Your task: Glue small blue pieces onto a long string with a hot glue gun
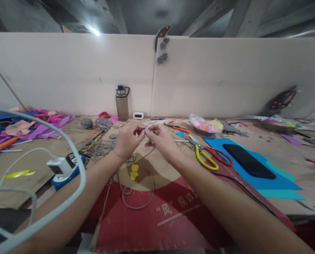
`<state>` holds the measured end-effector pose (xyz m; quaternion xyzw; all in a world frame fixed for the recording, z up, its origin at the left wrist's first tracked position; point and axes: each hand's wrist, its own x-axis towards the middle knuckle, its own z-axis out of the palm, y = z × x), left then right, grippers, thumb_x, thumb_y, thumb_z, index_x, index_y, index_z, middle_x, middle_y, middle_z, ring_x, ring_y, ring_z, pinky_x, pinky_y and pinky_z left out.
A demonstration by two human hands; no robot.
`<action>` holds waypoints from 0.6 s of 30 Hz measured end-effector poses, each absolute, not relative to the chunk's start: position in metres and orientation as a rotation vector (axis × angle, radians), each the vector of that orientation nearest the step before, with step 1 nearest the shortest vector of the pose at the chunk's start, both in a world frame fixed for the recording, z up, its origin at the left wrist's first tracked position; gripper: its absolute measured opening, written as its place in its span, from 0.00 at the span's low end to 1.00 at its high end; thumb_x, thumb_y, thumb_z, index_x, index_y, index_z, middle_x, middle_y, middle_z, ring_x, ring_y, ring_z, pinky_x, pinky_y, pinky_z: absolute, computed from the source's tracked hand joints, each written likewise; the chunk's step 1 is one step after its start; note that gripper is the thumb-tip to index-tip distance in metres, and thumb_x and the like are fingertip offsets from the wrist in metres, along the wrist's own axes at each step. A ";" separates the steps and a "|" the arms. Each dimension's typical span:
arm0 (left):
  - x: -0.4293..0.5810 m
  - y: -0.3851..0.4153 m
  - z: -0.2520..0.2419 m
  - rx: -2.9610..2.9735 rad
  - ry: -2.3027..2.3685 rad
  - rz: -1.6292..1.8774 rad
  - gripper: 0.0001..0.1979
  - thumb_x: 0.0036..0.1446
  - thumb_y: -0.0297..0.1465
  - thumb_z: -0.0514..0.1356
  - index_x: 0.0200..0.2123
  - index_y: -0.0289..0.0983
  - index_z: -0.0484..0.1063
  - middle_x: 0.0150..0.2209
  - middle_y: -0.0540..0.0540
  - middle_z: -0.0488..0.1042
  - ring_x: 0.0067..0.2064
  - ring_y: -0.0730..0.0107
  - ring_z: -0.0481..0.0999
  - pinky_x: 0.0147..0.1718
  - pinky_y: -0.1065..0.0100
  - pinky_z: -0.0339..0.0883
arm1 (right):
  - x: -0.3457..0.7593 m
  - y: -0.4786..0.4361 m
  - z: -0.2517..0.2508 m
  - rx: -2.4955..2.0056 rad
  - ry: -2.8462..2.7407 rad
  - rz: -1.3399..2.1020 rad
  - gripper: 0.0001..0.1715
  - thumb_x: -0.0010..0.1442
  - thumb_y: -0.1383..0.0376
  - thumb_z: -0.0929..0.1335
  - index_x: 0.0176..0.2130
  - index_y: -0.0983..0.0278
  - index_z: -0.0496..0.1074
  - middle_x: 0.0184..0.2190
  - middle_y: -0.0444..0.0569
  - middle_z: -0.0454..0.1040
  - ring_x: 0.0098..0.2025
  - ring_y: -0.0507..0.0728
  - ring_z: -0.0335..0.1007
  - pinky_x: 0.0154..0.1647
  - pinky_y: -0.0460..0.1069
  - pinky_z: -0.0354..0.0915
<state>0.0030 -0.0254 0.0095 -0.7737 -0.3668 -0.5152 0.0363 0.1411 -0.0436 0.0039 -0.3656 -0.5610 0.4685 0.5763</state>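
Observation:
My left hand (127,139) and my right hand (160,138) meet above the middle of the table, fingertips pinched together on a thin grey wire (146,129). The wire hangs down from my hands and loops on the cardboard (136,197). Two small yellow felt pieces (134,171) lie below my hands. Both hands are closed in a pinch. What exactly sits between the fingertips is too small to make out beyond the wire.
Scissors (209,157) with yellow and red handles lie right of my hands, beside a black phone (248,160) on blue felt (276,181). A bottle (122,102) stands at the back wall. Purple and pink scraps (28,123) pile at left. A power strip with charger (63,167) sits near left.

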 end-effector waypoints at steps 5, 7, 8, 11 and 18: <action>0.011 -0.027 0.008 -2.640 -1.525 -2.022 0.08 0.52 0.33 0.60 0.32 0.33 0.72 0.27 0.47 0.76 0.28 0.71 0.75 0.31 0.68 0.69 | 0.147 -0.039 0.003 -0.930 -1.421 0.730 0.05 0.54 0.63 0.64 0.30 0.62 0.64 0.26 0.42 0.66 0.28 0.50 0.60 0.29 0.47 0.60; 0.013 -0.028 0.008 -2.712 -1.562 -2.177 0.11 0.50 0.35 0.62 0.33 0.33 0.72 0.27 0.46 0.76 0.29 0.70 0.76 0.32 0.68 0.71 | 0.150 -0.039 0.002 -0.936 -1.461 0.633 0.05 0.55 0.63 0.64 0.30 0.63 0.65 0.27 0.44 0.67 0.29 0.51 0.61 0.30 0.47 0.60; 0.013 -0.028 0.008 -2.729 -1.578 -2.225 0.12 0.50 0.36 0.63 0.34 0.32 0.72 0.28 0.46 0.76 0.29 0.71 0.77 0.32 0.68 0.71 | 0.151 -0.040 0.001 -0.946 -1.483 0.588 0.06 0.55 0.62 0.64 0.30 0.63 0.66 0.27 0.44 0.68 0.29 0.51 0.62 0.31 0.48 0.60; 0.015 -0.030 0.009 -2.769 -1.628 -2.280 0.13 0.49 0.36 0.64 0.34 0.32 0.74 0.29 0.45 0.77 0.29 0.71 0.77 0.34 0.67 0.72 | 0.155 -0.040 -0.001 -0.991 -1.521 0.486 0.07 0.56 0.62 0.64 0.30 0.63 0.67 0.27 0.45 0.68 0.29 0.52 0.62 0.32 0.48 0.59; 0.018 -0.030 0.007 -2.799 -1.658 -2.439 0.12 0.48 0.34 0.64 0.33 0.31 0.74 0.28 0.46 0.77 0.28 0.73 0.76 0.34 0.67 0.73 | 0.160 -0.042 0.000 -1.053 -1.568 0.366 0.10 0.58 0.62 0.63 0.27 0.63 0.65 0.25 0.44 0.67 0.28 0.52 0.60 0.32 0.48 0.56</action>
